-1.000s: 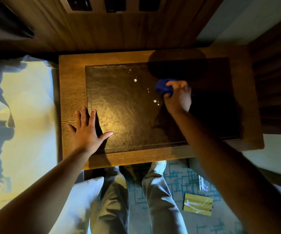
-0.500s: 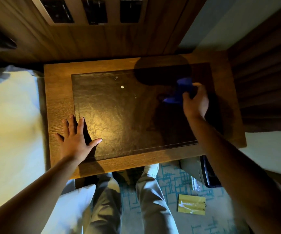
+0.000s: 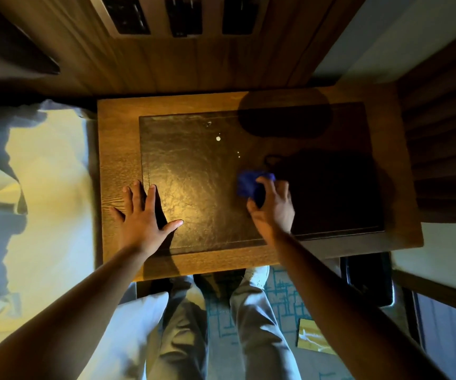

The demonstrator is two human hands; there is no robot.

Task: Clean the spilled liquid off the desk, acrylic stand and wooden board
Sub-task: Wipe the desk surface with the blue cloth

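Observation:
A small wooden desk [image 3: 117, 149] carries a dark, glossy inset panel [image 3: 188, 171]. Near the panel's far middle lie white liquid drops [image 3: 218, 138], one large and two tiny ones beside it. My right hand [image 3: 272, 207] presses a crumpled blue cloth [image 3: 248, 183] onto the panel's middle, below the drops. My left hand [image 3: 143, 218] lies flat with fingers spread on the desk's near left part, across the panel's edge. The panel's right half is in deep shadow. No acrylic stand or separate wooden board is visible.
A bed with pale sheets [image 3: 43, 187] borders the desk on the left, a pillow [image 3: 136, 325] at its near corner. A wood-panelled wall [image 3: 194, 64] stands behind. My legs [image 3: 188, 325] and patterned carpet are below, with a yellow packet [image 3: 314, 337] on the floor.
My right hand has drawn the blue cloth from the panel's far right back toward the middle and nearer me. The left hand stays flat in place.

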